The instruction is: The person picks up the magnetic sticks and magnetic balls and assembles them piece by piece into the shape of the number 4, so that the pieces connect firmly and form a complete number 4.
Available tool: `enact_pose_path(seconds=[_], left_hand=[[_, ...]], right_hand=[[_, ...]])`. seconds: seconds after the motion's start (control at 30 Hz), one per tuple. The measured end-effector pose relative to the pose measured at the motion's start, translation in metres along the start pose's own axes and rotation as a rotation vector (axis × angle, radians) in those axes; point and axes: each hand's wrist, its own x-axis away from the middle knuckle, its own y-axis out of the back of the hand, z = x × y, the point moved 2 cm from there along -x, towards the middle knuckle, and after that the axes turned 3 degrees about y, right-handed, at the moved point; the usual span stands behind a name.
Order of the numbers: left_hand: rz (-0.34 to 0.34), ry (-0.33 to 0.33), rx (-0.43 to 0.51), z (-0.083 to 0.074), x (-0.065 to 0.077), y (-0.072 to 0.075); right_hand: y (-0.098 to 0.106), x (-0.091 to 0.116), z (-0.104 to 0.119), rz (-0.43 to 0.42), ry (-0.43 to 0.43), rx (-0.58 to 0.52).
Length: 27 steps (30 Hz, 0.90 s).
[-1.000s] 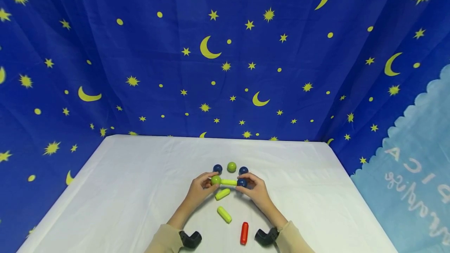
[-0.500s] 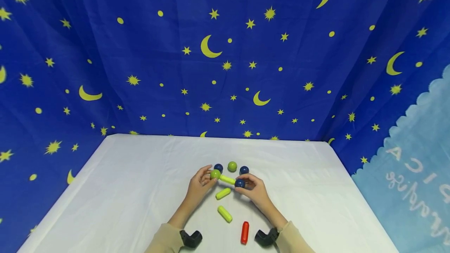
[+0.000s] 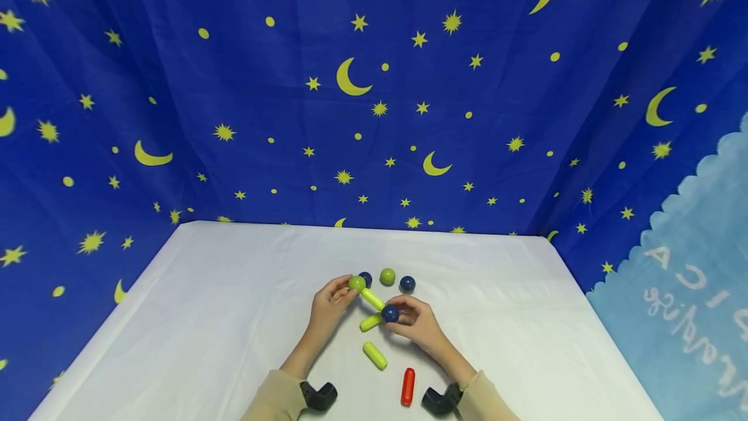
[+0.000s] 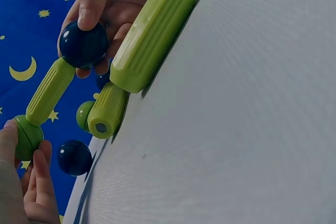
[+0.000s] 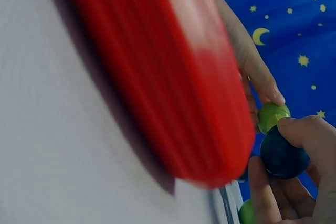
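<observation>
My left hand pinches a green ball between thumb and fingers. My right hand grips a dark blue ball. A ridged yellow-green rod joins the two balls, slanting from the green one at the far left down to the blue one at the near right. In the left wrist view, the rod meets both balls and the piece is held off the table. The right wrist view shows thumb and fingers around the blue ball; the rod is hidden there.
Behind the hands lie a blue ball, partly covered, a green ball and another blue ball. Nearer on the white table are two yellow-green rods and a red rod. A starry blue curtain stands behind.
The joined piece has turned from nearly level to slanted. Its green ball rose away with the left hand, while the right hand brought the blue ball left and nearer. The loose pieces have stayed put.
</observation>
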Motion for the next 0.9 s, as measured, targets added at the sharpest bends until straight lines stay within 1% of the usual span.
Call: enact_pose_path(seconds=[0.07,0.2,0.3,0.37,0.47,0.57,0.63,0.7,0.8,0.9], left_hand=[[0.004,-0.001,0.001,0.001,-0.001,0.0],[0.003,0.007,0.023,0.014,-0.007,0.0],[0.008,0.013,0.029,0.026,-0.011,0.0],[0.022,0.01,0.028,0.029,-0.01,-0.001],[0.059,0.004,0.039,0.03,-0.008,-0.004],[0.084,0.02,0.046,0.03,-0.007,-0.007],[0.093,0.029,0.035,0.029,-0.006,-0.008],[0.105,0.034,0.018,0.029,-0.006,-0.009],[0.129,0.041,0.007,0.028,-0.006,-0.01],[0.155,0.046,-0.035,0.028,-0.004,-0.01]], right_hand=[[-0.003,0.0,0.002,0.016,-0.033,-0.015],[-0.011,0.0,0.006,0.039,-0.109,-0.05],[-0.015,0.0,0.007,0.037,-0.138,-0.066],[-0.017,0.0,0.007,0.03,-0.155,-0.06],[-0.018,0.0,0.007,0.018,-0.16,-0.012],[-0.017,0.0,0.007,0.006,-0.155,0.048],[-0.017,0.0,0.008,0.0,-0.15,0.074],[-0.016,-0.001,0.009,-0.003,-0.147,0.079],[-0.018,-0.002,0.02,-0.004,-0.13,0.07],[-0.021,-0.003,0.031,-0.003,-0.129,0.058]])
